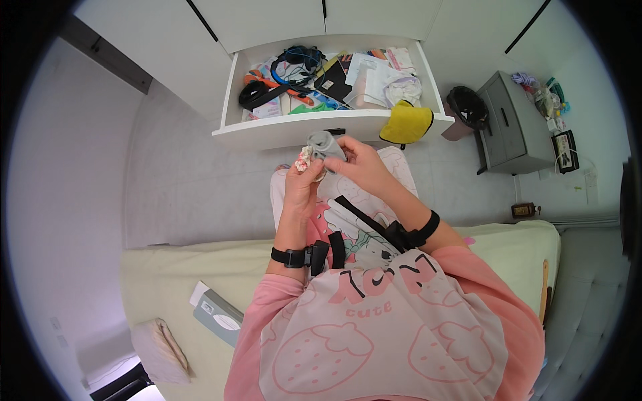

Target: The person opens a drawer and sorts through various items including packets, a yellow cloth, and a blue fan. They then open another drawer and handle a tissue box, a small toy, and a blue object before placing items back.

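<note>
In front of my lap, both hands hold a rolled grey cloth (322, 143), possibly a sock. My left hand (302, 187) grips it from below, with a crumpled white and red fabric piece (303, 159) beside the thumb. My right hand (365, 165) pinches the cloth's right side between thumb and fingers. Just beyond them is an open white drawer (281, 131). Inside it lie a black headset (303, 56), a coiled black belt (253, 94), an orange plastic item (261, 78), papers (368, 67) and a bunched white cloth (404, 89).
A yellow cloth (409, 123) hangs over the drawer front. To the right stand a lined trash bin (467, 108) and a grey cabinet (504, 125). A grey box (218, 313) and a folded cloth (159, 351) lie on the bed (200, 265) at left.
</note>
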Demonstrator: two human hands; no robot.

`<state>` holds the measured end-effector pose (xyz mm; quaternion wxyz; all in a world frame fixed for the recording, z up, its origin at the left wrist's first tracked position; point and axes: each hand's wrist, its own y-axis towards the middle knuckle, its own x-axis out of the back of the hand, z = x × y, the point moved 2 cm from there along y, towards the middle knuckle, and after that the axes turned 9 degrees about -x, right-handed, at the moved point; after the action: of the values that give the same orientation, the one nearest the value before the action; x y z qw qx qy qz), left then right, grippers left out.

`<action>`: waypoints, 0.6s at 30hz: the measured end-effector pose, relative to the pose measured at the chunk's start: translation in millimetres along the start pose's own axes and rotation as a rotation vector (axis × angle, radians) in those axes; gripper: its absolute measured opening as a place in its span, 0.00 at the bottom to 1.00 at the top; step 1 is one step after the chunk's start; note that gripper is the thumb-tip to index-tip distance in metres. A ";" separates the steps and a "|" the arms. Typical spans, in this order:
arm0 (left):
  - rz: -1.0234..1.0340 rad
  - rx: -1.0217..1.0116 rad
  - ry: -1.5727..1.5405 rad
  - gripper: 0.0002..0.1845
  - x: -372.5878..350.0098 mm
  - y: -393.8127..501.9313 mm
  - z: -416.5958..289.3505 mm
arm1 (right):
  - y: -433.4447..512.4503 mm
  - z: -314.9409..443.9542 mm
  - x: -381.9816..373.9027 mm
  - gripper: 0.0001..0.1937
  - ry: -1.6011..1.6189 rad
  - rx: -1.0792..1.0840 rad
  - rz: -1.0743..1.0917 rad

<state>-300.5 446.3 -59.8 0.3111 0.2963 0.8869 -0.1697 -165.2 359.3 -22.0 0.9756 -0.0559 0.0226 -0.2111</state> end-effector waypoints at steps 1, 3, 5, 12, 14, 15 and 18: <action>0.025 -0.030 0.011 0.11 -0.8 -1.1 -0.8 | -2.4 0.9 -1.3 0.14 -0.093 0.061 -0.018; 0.044 -0.005 0.076 0.12 0.1 -2.3 -0.9 | -5.7 1.8 -1.0 0.15 -0.269 0.158 -0.052; 0.045 0.010 0.075 0.14 1.2 -2.7 -0.8 | -2.4 -1.6 0.1 0.15 -0.118 0.073 0.004; -0.055 0.000 0.007 0.13 -4.0 -3.5 -1.3 | 0.3 -18.2 17.3 0.12 0.078 -0.162 -0.138; -0.021 -0.021 0.089 0.14 -6.9 -3.3 -1.4 | -0.1 -21.9 17.4 0.13 0.127 -0.224 -0.088; 0.020 -0.033 0.152 0.14 -8.7 -3.3 -1.3 | 0.1 -23.3 17.2 0.13 0.146 -0.266 -0.075; 0.049 -0.092 0.275 0.14 -12.8 -4.6 -0.8 | -1.9 -25.3 7.3 0.14 0.144 -0.214 0.028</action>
<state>-295.7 437.8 -50.3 0.2042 0.3236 0.9205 -0.0791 -161.0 352.0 -47.0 0.9627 -0.1440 0.1159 -0.1975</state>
